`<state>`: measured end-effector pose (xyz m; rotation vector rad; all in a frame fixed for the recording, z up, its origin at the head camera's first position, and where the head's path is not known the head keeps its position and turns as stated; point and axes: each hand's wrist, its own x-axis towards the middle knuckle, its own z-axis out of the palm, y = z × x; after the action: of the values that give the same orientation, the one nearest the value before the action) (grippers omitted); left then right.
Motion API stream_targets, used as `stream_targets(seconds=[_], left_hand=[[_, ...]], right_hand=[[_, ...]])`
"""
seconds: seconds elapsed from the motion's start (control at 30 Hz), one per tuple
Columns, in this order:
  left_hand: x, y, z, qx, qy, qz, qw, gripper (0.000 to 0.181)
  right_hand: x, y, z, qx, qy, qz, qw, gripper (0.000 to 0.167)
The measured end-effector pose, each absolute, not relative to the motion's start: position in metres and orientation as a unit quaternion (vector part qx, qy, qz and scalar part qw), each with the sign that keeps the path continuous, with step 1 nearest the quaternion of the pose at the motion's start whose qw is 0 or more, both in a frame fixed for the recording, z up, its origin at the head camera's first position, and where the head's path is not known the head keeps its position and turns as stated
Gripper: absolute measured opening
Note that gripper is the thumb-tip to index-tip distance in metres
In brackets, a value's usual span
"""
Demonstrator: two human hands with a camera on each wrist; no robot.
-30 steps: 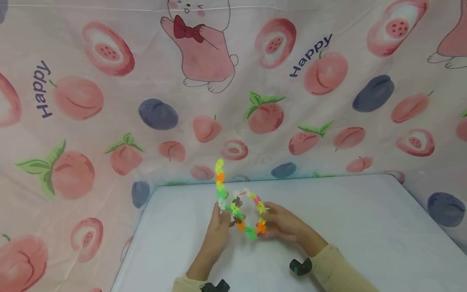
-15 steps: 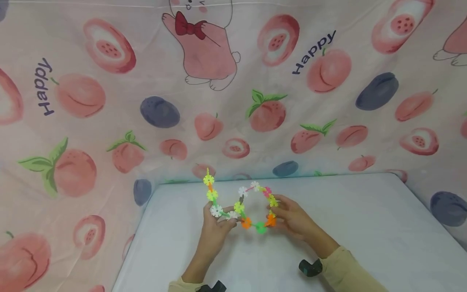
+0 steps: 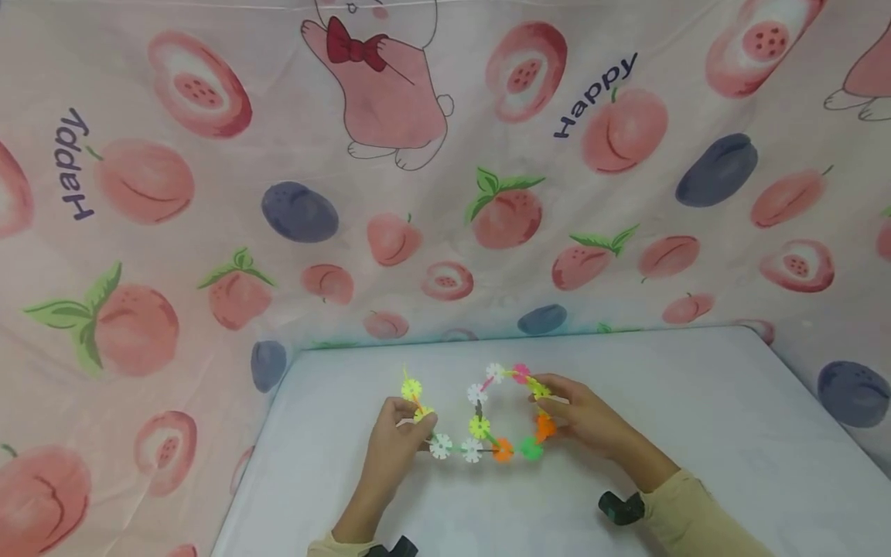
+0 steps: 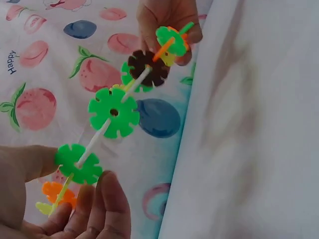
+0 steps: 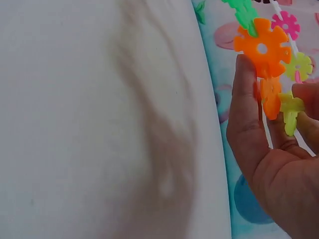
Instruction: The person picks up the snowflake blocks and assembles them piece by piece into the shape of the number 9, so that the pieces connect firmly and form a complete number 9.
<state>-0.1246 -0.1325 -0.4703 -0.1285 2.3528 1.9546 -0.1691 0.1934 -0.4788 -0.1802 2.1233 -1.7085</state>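
A chain of interlocking snowflake discs (image 3: pixel 503 449) hangs in the air between both hands, in white, yellow, orange, green, pink and dark brown. Its right part forms a loop, and a tail runs off to the left, turning upward at its end. My left hand (image 3: pixel 395 439) pinches that tail between thumb and fingers; the left wrist view has a green disc (image 4: pixel 79 172) at the fingertips. On the loop's right side, my right hand (image 3: pixel 592 416) grips it near the yellow and orange discs. Close up in the right wrist view, an orange disc (image 5: pixel 274 55) touches a fingertip.
A white table (image 3: pixel 696 433) lies under the hands. Behind it hangs a pink curtain (image 3: pixel 431 201) printed with fruit and a rabbit. Small black devices (image 3: pixel 622 508) are at both wrists, by the beige sleeves (image 3: pixel 696 503).
The hands have moved apart, the right one to the right and the left one slightly left. The chain has stretched out between them, its tail lowering and its loop swinging right.
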Motion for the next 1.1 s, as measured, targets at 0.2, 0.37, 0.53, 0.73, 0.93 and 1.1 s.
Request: stream_targets(seconds=[0.2, 0.37, 0.53, 0.73, 0.93, 1.1], left_hand=[[-0.122, -0.132, -0.478, -0.019, 0.781, 0.62, 0.079, 0.097], [-0.12, -0.127, -0.484, -0.001, 0.795, 0.6, 0.094, 0.099], [-0.117, -0.122, -0.485, -0.004, 0.791, 0.604, 0.097, 0.094], [-0.113, -0.115, -0.489, -0.012, 0.788, 0.606, 0.108, 0.088], [-0.106, -0.106, -0.494, -0.007, 0.799, 0.59, 0.112, 0.074], [-0.102, -0.101, -0.498, 0.017, 0.819, 0.559, 0.128, 0.05]], right_hand=[[-0.173, 0.201, -0.478, -0.036, 0.786, -0.586, 0.194, 0.044], [-0.178, 0.204, -0.474, -0.024, 0.791, -0.582, 0.186, 0.046], [-0.184, 0.203, -0.467, -0.017, 0.799, -0.575, 0.179, 0.052], [-0.19, 0.203, -0.465, -0.014, 0.807, -0.564, 0.175, 0.051], [-0.2, 0.205, -0.466, -0.017, 0.836, -0.524, 0.16, 0.05], [-0.215, 0.207, -0.466, -0.042, 0.853, -0.497, 0.154, 0.044]])
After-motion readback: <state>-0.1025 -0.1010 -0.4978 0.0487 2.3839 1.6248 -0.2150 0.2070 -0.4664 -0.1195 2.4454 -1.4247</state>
